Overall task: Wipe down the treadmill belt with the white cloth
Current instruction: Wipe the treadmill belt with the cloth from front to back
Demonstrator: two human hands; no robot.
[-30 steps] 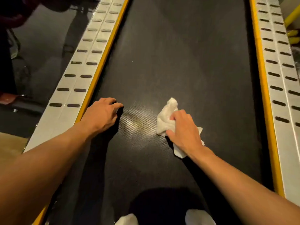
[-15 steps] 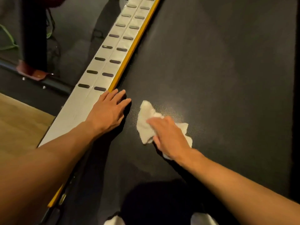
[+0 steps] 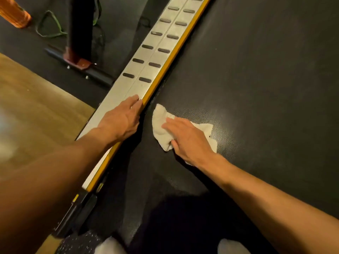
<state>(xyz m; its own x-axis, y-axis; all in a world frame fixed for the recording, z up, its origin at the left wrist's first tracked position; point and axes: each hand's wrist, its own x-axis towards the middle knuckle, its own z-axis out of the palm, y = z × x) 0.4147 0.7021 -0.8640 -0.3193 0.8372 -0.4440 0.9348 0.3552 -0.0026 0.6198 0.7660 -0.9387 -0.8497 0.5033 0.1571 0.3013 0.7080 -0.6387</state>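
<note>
The white cloth [image 3: 160,123] lies crumpled on the black treadmill belt [image 3: 256,70], close to the belt's left edge. My right hand [image 3: 189,141] presses down on the cloth with its fingers stretched out flat over it; part of the cloth is hidden under the palm. My left hand [image 3: 121,118] rests flat on the silver side rail [image 3: 145,70], fingertips at the rail's yellow edge strip [image 3: 164,70], holding nothing.
Left of the rail are a wooden floor [image 3: 36,107], a black post on a red base [image 3: 80,62], a green band [image 3: 49,24] and an orange object [image 3: 14,13]. My white shoes [image 3: 110,246] show at the bottom edge.
My right hand slid the cloth leftward across the belt to its left edge and its fingers flattened. My left hand moved from the belt onto the side rail. The view swung left.
</note>
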